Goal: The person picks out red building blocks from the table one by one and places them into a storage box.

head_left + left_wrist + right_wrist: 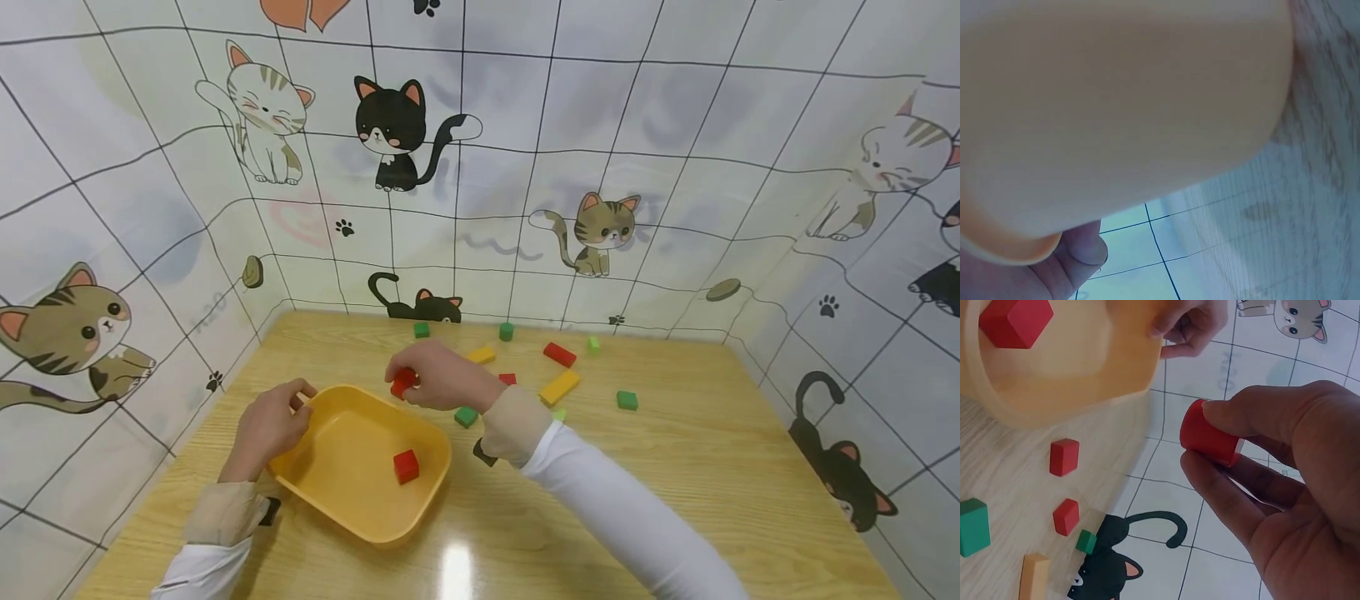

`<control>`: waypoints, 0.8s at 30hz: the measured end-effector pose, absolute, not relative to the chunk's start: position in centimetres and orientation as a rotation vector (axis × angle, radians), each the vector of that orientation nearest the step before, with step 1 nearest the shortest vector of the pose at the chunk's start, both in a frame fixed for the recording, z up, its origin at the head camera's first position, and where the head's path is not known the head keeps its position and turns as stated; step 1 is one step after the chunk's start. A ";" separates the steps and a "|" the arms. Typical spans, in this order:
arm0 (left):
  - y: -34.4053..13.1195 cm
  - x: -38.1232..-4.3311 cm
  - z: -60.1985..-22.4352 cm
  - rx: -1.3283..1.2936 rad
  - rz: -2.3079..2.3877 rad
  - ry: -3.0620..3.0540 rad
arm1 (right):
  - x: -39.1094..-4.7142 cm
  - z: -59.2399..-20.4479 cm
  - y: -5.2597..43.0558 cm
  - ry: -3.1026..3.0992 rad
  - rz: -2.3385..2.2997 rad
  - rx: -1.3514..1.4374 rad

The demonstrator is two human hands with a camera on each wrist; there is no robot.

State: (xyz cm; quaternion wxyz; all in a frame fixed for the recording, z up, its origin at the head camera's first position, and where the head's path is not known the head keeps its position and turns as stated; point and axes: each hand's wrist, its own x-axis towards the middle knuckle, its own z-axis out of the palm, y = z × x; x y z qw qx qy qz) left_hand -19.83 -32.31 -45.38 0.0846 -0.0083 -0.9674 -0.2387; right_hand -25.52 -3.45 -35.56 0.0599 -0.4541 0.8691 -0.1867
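My left hand point(272, 425) grips the rim of a yellow plastic tub point(341, 467) at its far left corner. In the right wrist view its thumb lies over the rim and its fingers are outside. A red cube block point(407, 467) sits inside the tub. Just beyond the tub's far edge, my right hand point(444, 377) pinches a red cylinder block point(1210, 432) between thumb and fingertips, raised above the table. Beneath and beside the right hand lie a green block point(466, 416) and a red block point(507, 379).
Several more blocks lie scattered on the wooden table point(675, 492): a yellow bar point(559, 388), a red cylinder point(559, 354), a green block point(627, 400) and a green cylinder point(506, 332). Cat-patterned white sheeting point(495, 150) encloses the table at the back and sides.
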 end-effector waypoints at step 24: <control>-32.2 -19.7 -45.1 -0.031 -0.726 -2.871 | -26.1 -39.6 -8.5 2.511 -0.486 -1.374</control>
